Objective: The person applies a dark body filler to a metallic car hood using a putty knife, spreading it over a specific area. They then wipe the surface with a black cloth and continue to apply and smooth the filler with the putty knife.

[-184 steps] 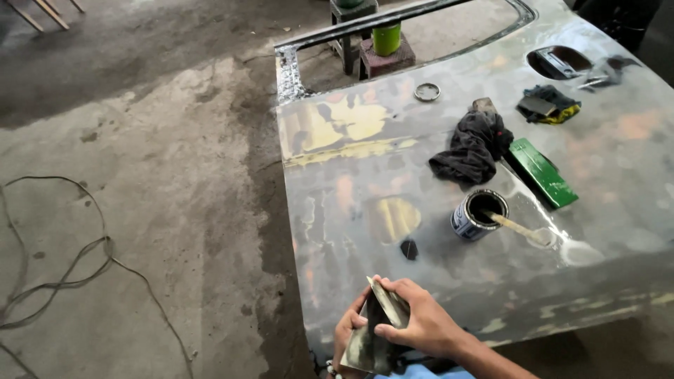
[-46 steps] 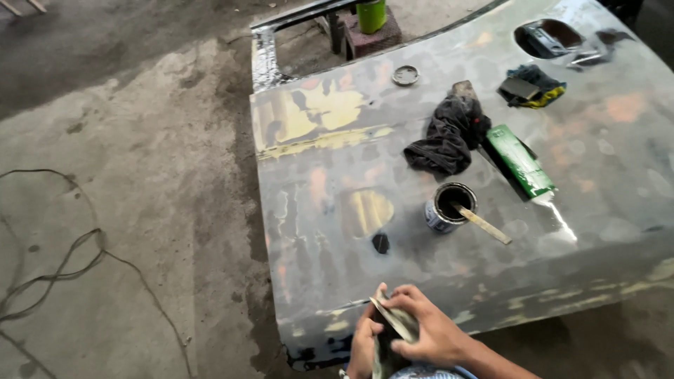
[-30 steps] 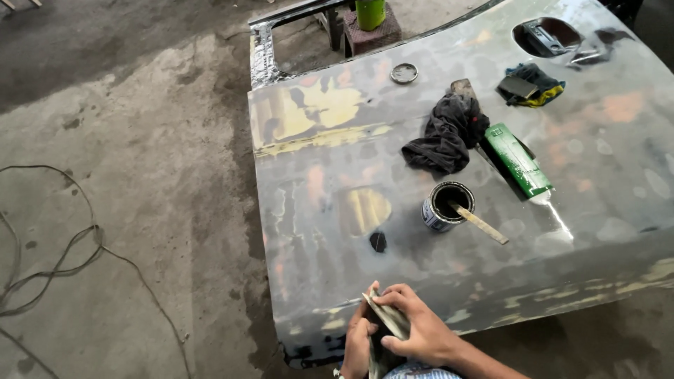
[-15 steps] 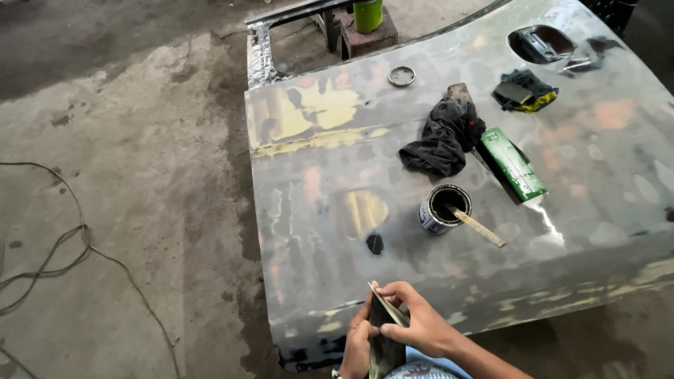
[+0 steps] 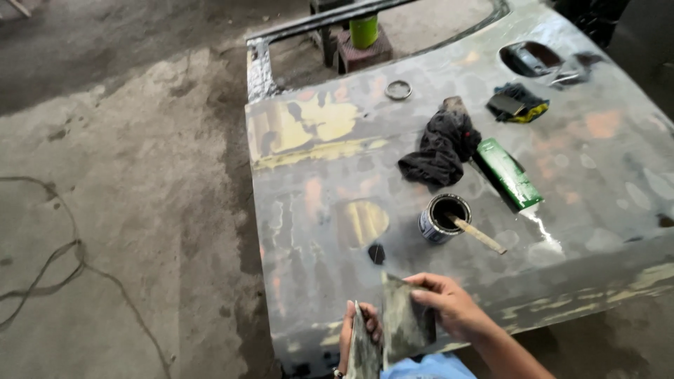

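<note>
Holding grimy grey spreader blades: right hand [image 5: 449, 309] grasps one [image 5: 406, 319], left hand [image 5: 354, 337] apparently another [image 5: 364, 347].

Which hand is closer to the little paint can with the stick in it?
The right hand. It is just below the paint can, gripping a flat scraper. The left hand is lower and further left, holding another scraper.

A black rag [image 5: 441, 149] beside a green box [image 5: 510, 173]; cable [image 5: 49, 270] on floor [image 5: 126, 175].
</note>
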